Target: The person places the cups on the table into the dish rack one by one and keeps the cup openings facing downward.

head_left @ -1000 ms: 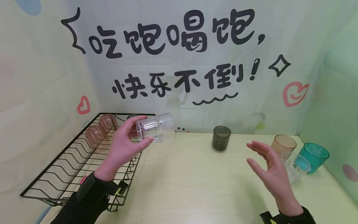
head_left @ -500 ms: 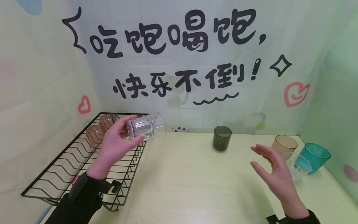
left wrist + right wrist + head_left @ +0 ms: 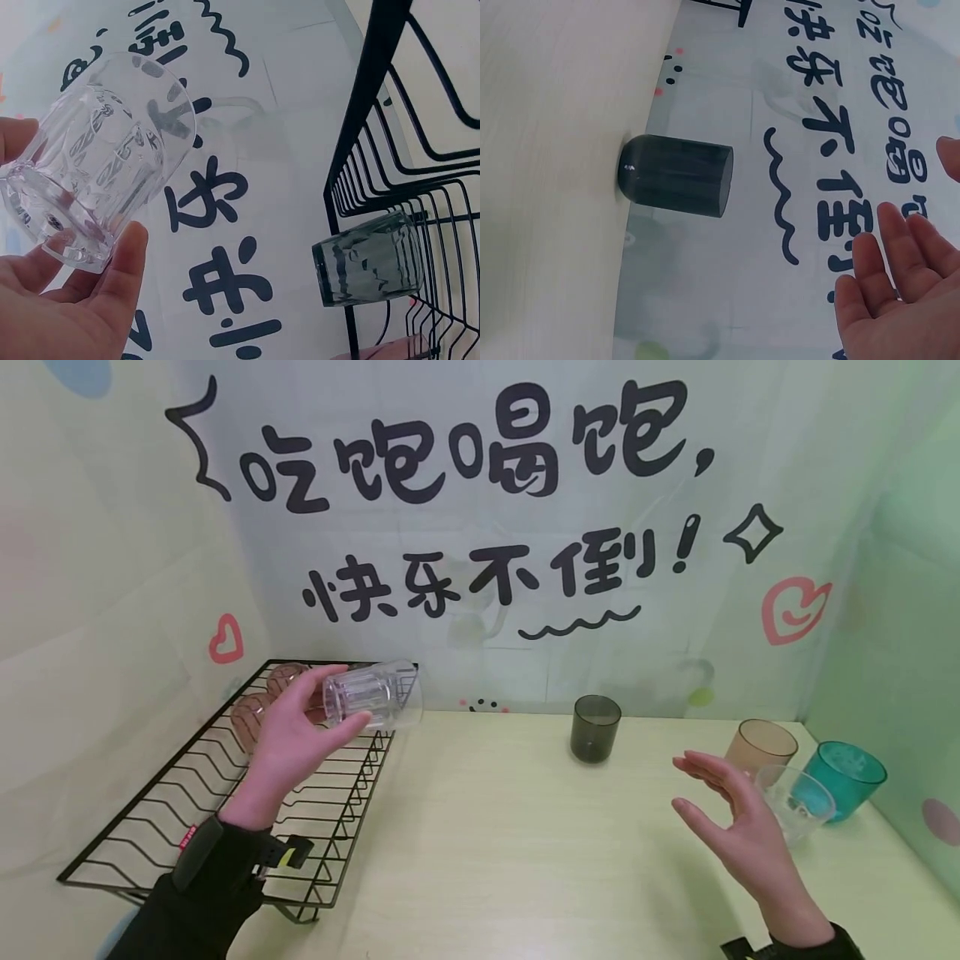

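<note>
Lettered cloth [image 3: 450, 535] backs a rack [image 3: 165, 772] holding pink glasses [image 3: 249, 718], left hand [image 3: 291, 727] gripping a clear glass [image 3: 367, 695], right hand [image 3: 738, 835] spread.

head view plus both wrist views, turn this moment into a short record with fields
left hand: grips a clear glass
clear glass position: tilted on its side, apart from the rack in the left wrist view
right hand: holds nothing
in rack: two pink glasses, one gray glass
on table, alone: dark cup, upright
on table, right side: amber cup, teal cup, clear cup
</note>
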Demonstrator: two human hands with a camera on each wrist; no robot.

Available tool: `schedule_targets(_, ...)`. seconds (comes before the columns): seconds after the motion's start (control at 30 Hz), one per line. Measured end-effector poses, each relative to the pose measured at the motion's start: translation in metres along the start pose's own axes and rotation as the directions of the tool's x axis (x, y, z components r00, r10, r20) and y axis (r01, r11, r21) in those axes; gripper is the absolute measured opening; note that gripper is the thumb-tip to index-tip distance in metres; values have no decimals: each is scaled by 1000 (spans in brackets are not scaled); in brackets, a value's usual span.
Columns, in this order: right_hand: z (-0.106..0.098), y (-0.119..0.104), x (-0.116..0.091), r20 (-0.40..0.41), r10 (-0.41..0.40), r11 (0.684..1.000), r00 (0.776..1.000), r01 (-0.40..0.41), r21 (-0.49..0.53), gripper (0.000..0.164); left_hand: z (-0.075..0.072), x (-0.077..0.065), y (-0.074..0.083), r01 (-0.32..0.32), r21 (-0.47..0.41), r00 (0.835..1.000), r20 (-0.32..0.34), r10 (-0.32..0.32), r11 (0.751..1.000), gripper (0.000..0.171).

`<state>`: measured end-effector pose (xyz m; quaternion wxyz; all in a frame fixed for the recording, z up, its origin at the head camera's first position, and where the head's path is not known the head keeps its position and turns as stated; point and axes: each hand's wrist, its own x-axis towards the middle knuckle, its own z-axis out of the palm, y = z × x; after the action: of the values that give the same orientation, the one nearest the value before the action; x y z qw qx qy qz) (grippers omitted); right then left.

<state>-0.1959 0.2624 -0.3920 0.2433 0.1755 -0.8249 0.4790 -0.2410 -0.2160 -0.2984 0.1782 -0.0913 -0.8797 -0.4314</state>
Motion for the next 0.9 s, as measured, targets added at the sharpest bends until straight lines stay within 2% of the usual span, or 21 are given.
schedule_targets(0.3, -5, 8, -4, 31, 34, 999, 999, -34, -7, 57, -9, 6, -15, 47, 28, 999, 2, -47, 999, 67)
schedule_targets(0.73, -10, 13, -7, 41, 21, 999, 999, -19, -48, 57, -16, 13, -32, 103, 68, 995, -5, -103, 992, 72)
schedule_targets(0.9, -13, 17, -7, 34, 0, 998, 999, 2, -69, 57, -18, 15, -37, 99, 127, 995, -19, -97, 987, 73)
